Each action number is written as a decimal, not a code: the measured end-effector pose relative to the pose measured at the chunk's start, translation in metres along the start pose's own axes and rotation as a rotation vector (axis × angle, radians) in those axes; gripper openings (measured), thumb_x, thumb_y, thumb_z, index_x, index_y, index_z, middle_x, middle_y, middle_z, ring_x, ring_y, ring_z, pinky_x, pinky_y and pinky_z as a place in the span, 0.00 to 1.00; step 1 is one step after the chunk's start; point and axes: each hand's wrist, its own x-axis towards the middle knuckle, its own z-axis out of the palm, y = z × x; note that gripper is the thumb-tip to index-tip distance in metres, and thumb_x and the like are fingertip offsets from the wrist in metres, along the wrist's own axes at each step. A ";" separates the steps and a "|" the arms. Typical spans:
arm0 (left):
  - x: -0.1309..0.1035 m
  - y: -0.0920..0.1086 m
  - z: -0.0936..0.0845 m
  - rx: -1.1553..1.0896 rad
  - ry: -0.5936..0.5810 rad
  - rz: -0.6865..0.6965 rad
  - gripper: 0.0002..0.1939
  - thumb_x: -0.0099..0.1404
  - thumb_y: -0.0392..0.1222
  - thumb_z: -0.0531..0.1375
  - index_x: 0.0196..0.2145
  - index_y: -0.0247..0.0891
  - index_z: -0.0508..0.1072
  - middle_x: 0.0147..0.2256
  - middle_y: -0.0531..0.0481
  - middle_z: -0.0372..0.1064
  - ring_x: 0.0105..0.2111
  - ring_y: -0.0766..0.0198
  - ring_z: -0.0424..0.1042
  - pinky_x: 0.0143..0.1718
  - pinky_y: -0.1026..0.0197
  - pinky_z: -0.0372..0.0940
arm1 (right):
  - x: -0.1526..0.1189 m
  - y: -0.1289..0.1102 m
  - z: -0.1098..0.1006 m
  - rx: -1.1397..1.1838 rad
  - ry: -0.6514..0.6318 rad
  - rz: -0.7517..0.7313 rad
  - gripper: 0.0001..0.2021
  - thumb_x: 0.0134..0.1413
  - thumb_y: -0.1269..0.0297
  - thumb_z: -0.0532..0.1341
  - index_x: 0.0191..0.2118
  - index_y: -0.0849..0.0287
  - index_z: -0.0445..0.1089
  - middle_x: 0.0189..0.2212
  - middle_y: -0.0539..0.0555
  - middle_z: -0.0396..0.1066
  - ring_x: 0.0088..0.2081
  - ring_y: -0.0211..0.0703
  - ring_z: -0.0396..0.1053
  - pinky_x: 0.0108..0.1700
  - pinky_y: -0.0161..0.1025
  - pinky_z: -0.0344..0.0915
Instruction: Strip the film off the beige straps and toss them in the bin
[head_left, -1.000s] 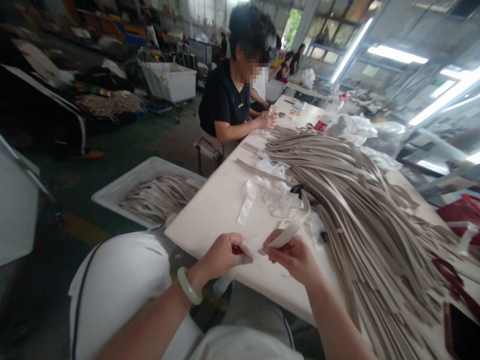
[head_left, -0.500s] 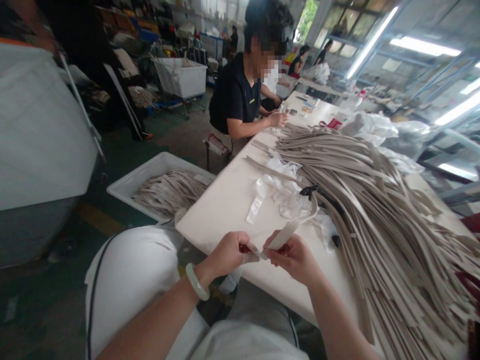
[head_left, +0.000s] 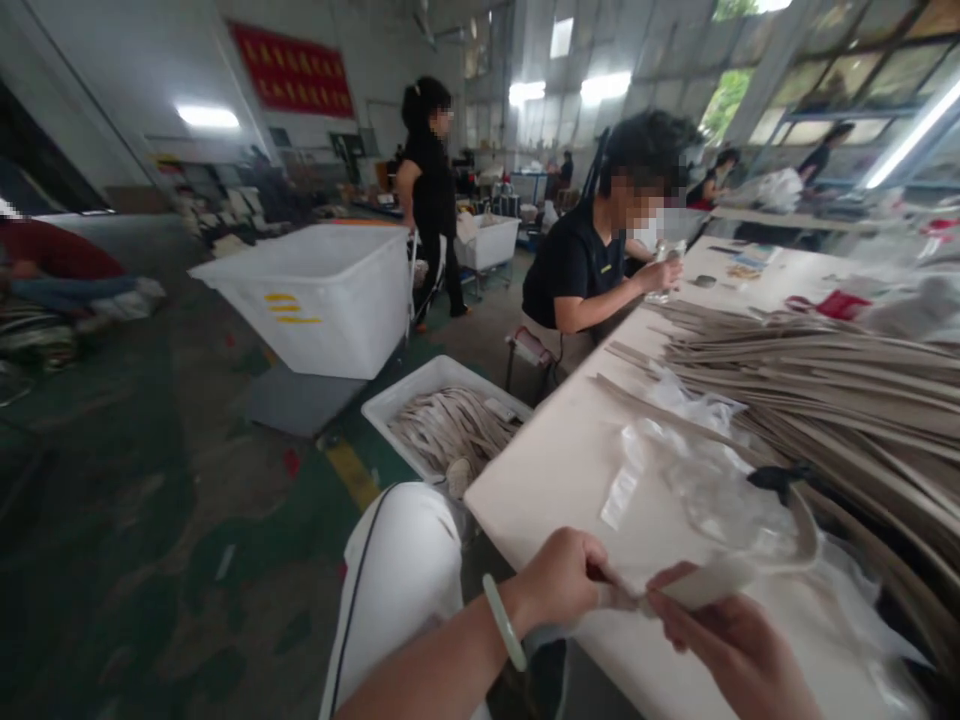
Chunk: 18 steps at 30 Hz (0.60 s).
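My right hand (head_left: 724, 635) is closed around a flat beige strap (head_left: 709, 585), pinching it near its end. The strap curves up to the right, toward a black tie (head_left: 780, 480) on the table. My left hand (head_left: 566, 575), with a pale bangle (head_left: 504, 622) on its wrist, is also closed. Its fingertips meet the right hand's at a thin pale piece (head_left: 619, 598), too blurred to name. Both hands are over the table's front edge. Just beyond them, crumpled clear plastic (head_left: 720, 500) lies on the white table (head_left: 555, 460).
Many long beige straps (head_left: 840, 365) are heaped along the table's right side. A white bin (head_left: 390, 425) of straps stands on the floor at left. A seated co-worker (head_left: 577, 260) is at the table's far side; another person (head_left: 433, 190) stands by a large white cart (head_left: 322, 300).
My view has swung left and up, bringing the cart and banner in. Both hands keep their hold close together. The standing person now shows almost whole; the seated co-worker's hands are raised a little.
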 end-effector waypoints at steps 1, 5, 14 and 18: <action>0.001 -0.001 -0.001 -0.001 0.017 0.000 0.25 0.32 0.57 0.75 0.23 0.33 0.80 0.23 0.51 0.71 0.25 0.66 0.63 0.30 0.62 0.60 | 0.000 0.001 -0.001 0.003 -0.005 0.005 0.17 0.43 0.48 0.70 0.29 0.59 0.76 0.22 0.54 0.70 0.22 0.40 0.65 0.22 0.34 0.64; 0.004 -0.005 0.000 0.015 0.057 0.012 0.24 0.29 0.54 0.76 0.21 0.33 0.79 0.24 0.50 0.72 0.24 0.66 0.64 0.30 0.62 0.61 | 0.002 0.001 -0.003 0.022 -0.033 0.004 0.16 0.42 0.49 0.71 0.28 0.58 0.76 0.22 0.54 0.70 0.21 0.40 0.65 0.22 0.34 0.64; -0.004 0.012 0.002 0.163 0.091 0.135 0.15 0.42 0.46 0.74 0.19 0.34 0.75 0.23 0.53 0.68 0.26 0.67 0.65 0.29 0.65 0.61 | 0.001 -0.021 -0.006 0.177 0.160 -0.056 0.16 0.48 0.52 0.70 0.29 0.60 0.72 0.21 0.51 0.68 0.21 0.36 0.64 0.22 0.34 0.62; -0.006 0.010 0.000 0.184 0.059 0.135 0.16 0.45 0.47 0.73 0.20 0.33 0.74 0.23 0.54 0.65 0.25 0.68 0.63 0.28 0.66 0.58 | -0.003 -0.025 -0.005 0.163 0.047 -0.055 0.15 0.51 0.53 0.68 0.28 0.61 0.70 0.22 0.49 0.66 0.21 0.34 0.64 0.22 0.32 0.61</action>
